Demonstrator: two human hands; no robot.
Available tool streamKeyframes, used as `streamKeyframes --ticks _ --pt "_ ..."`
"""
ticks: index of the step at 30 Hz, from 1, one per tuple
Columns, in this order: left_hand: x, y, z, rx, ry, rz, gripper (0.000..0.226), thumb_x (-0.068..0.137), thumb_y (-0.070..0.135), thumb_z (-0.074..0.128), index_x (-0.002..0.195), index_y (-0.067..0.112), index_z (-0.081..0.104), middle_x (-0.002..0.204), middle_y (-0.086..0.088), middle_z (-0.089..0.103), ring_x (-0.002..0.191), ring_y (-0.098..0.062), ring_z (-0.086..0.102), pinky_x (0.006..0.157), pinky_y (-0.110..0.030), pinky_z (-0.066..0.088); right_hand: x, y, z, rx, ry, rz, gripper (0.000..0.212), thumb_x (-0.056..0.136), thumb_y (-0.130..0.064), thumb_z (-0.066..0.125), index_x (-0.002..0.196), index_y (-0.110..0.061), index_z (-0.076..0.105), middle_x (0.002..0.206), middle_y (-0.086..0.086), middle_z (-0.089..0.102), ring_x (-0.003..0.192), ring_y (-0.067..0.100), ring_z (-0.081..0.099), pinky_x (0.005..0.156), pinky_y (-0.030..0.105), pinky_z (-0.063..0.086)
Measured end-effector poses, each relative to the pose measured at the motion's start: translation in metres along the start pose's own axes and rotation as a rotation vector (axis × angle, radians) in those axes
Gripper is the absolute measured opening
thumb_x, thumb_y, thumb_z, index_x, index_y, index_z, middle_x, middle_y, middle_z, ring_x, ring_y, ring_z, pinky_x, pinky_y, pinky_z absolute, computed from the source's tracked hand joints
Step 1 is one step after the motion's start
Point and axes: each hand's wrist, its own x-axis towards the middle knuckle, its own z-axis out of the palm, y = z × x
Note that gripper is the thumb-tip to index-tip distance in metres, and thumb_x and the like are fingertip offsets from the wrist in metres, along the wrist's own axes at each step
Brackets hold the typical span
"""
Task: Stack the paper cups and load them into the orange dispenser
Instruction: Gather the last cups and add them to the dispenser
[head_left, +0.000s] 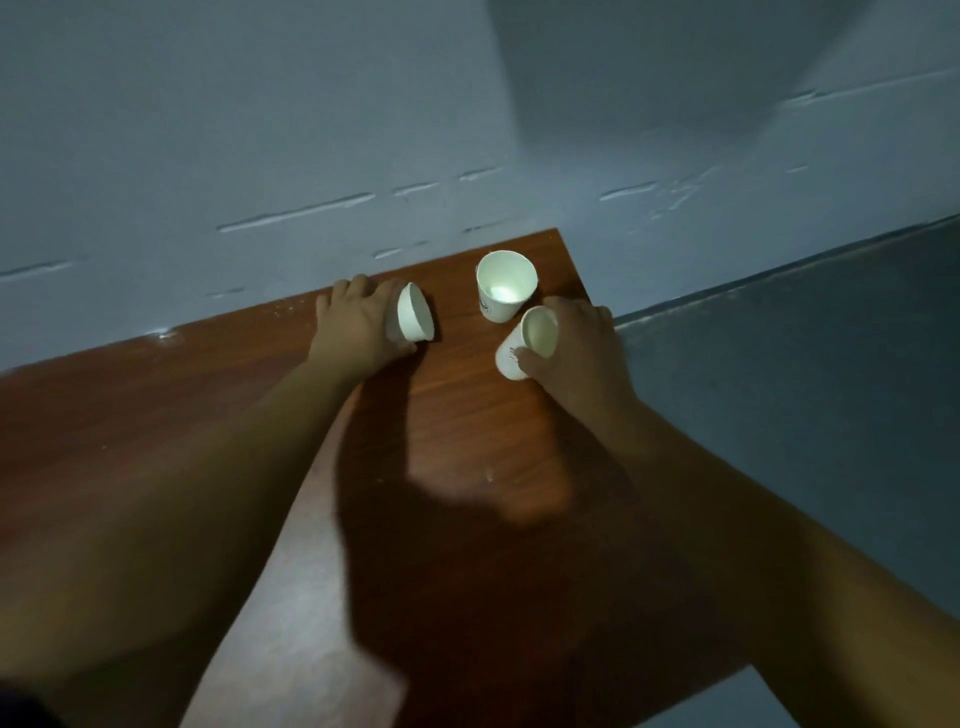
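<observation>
Two bare arms reach forward from the body, and the hands end up near each other but not touching. The left hand (358, 327) is palm down. Its fingers curl over a white paper cup (414, 318), and its thumb sits by the near edge of the cup's mouth. The right hand (579, 345) is palm down too. Its fingers wrap round the far side of a second white paper cup (525, 340), and its thumb presses the near side. Both wrists are nearly straight.

There were 3 paper cups (414, 319) (505, 286) (540, 332), at 9, 12 and 3 o'clock, 2 hands (358, 325) (576, 353) and 1 table (467, 405)
</observation>
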Motion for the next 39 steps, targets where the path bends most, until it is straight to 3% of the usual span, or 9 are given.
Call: streamKeyframes --ticks 5,10,13,18,20,22,27,32,39 --pt "-0.033 0.003 -0.011 -0.341 0.0 0.067 0.078 0.067 0.051 0.084 0.13 0.025 0.046 0.126 0.001 0.058 0.116 -0.024 0.054 0.098 -0.054 0.045 0.001 -0.032 -0.032 0.541 0.043 0.126 0.051 0.083 -0.044 0.071 0.127 -0.025 0.054 0.12 -0.011 0.057 0.104 0.003 0.054 0.074 0.007 0.042" --pt "-0.042 0.008 -0.03 -0.413 0.039 0.169 0.077 0.068 0.067 0.074 0.131 0.03 0.053 0.126 0.006 0.061 0.113 -0.019 0.056 0.095 -0.052 0.048 0.009 -0.069 -0.035 0.637 -0.168 0.089 0.055 0.082 -0.04 0.074 0.131 -0.024 0.056 0.117 -0.012 0.058 0.105 0.003 0.056 0.068 0.0 0.042" --pt "-0.044 0.011 -0.033 -0.475 0.032 0.167 0.076 0.069 0.067 0.076 0.134 0.032 0.053 0.129 0.011 0.061 0.116 -0.015 0.057 0.097 -0.051 0.049 0.013 -0.077 -0.025 0.637 -0.26 0.018 0.053 0.084 -0.042 0.072 0.132 -0.024 0.056 0.118 -0.013 0.059 0.11 0.006 0.056 0.086 0.016 0.048" --pt "-0.06 0.007 -0.028 -0.695 0.067 -0.011 0.071 0.075 0.044 0.083 0.137 0.024 0.054 0.13 0.008 0.061 0.117 -0.012 0.057 0.096 -0.034 0.051 0.055 -0.051 -0.015 0.273 0.063 0.15 0.074 0.085 -0.054 0.065 0.143 -0.014 0.041 0.142 0.006 0.05 0.127 0.021 0.047 0.096 0.026 0.039" --pt "-0.069 0.005 -0.024 -0.724 0.056 -0.05 0.069 0.077 0.041 0.083 0.137 0.024 0.053 0.129 0.011 0.06 0.116 -0.01 0.057 0.089 -0.024 0.049 0.069 -0.038 0.0 0.132 0.005 0.15 0.087 0.075 -0.059 0.073 0.142 -0.012 0.041 0.138 0.009 0.05 0.124 0.026 0.049 0.095 0.035 0.044" --pt "-0.077 0.002 -0.021 -0.736 0.057 -0.088 0.068 0.079 0.04 0.082 0.138 0.024 0.051 0.126 0.014 0.058 0.113 -0.008 0.056 0.082 -0.016 0.045 0.075 -0.032 0.016 0.076 -0.056 0.089 0.08 0.07 -0.054 0.079 0.131 -0.012 0.049 0.128 0.009 0.056 0.115 0.027 0.055 0.087 0.036 0.046" --pt "-0.105 -0.013 -0.026 -0.797 0.077 -0.162 0.062 0.081 0.038 0.081 0.134 0.027 0.05 0.126 0.013 0.057 0.112 -0.006 0.055 0.078 -0.012 0.043 0.06 -0.042 0.031 0.153 -0.026 -0.027 0.06 0.077 -0.031 0.079 0.126 -0.007 0.055 0.123 0.012 0.059 0.111 0.029 0.057 0.085 0.033 0.045" --pt "-0.151 -0.037 -0.054 -0.861 0.228 -0.229 0.068 0.083 0.032 0.08 0.139 0.024 0.043 0.127 0.014 0.055 0.109 0.0 0.056 0.079 -0.012 0.048 0.018 -0.099 0.022 0.309 -0.113 -0.055 0.073 0.075 -0.036 0.08 0.136 -0.011 0.049 0.133 0.007 0.054 0.118 0.024 0.052 0.092 0.031 0.043" --pt "-0.252 -0.088 -0.111 -0.916 0.434 -0.285 0.081 0.086 0.017 0.078 0.15 0.036 0.031 0.13 0.019 0.054 0.104 0.013 0.057 0.079 -0.004 0.044 -0.045 -0.212 -0.001 0.453 -0.241 -0.224 0.053 0.075 -0.039 0.075 0.121 -0.021 0.055 0.115 -0.004 0.056 0.1 0.014 0.053 0.076 0.024 0.038"
